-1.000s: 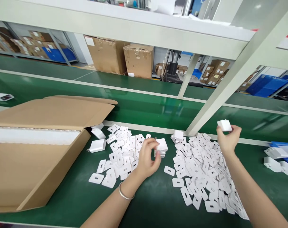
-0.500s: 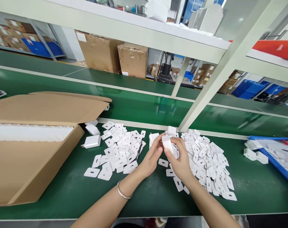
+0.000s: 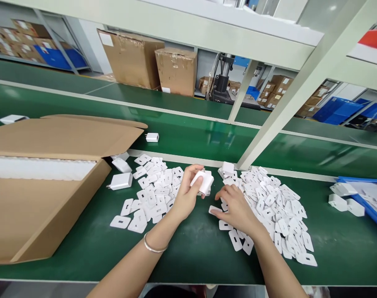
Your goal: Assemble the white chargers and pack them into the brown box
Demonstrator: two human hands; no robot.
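While left hand (image 3: 185, 194) grips charger (image 3: 202, 182), right hand (image 3: 236, 209) presses plates (image 3: 269, 207).

Cardboard box (image 3: 45, 194) at left on bench (image 3: 191, 252); two piles of flat pieces, left pile (image 3: 152, 190), right pile (image 3: 275, 211); tray (image 3: 366, 198) far right.

The left hand (image 3: 186, 194) covers the near half of the white charger (image 3: 203, 182) it grips, so its prongs cannot be made out, and the right hand (image 3: 234, 207) lies over the inner rim of the right pile of white plastic pieces (image 3: 275, 207), hiding those beneath. At the green bench's left end the cardboard box (image 3: 36, 198) runs off the picture's left edge, its raised flap concealing the contents but for a white strip. The blue tray (image 3: 366, 198) at the bench's right end is cut by the right edge.
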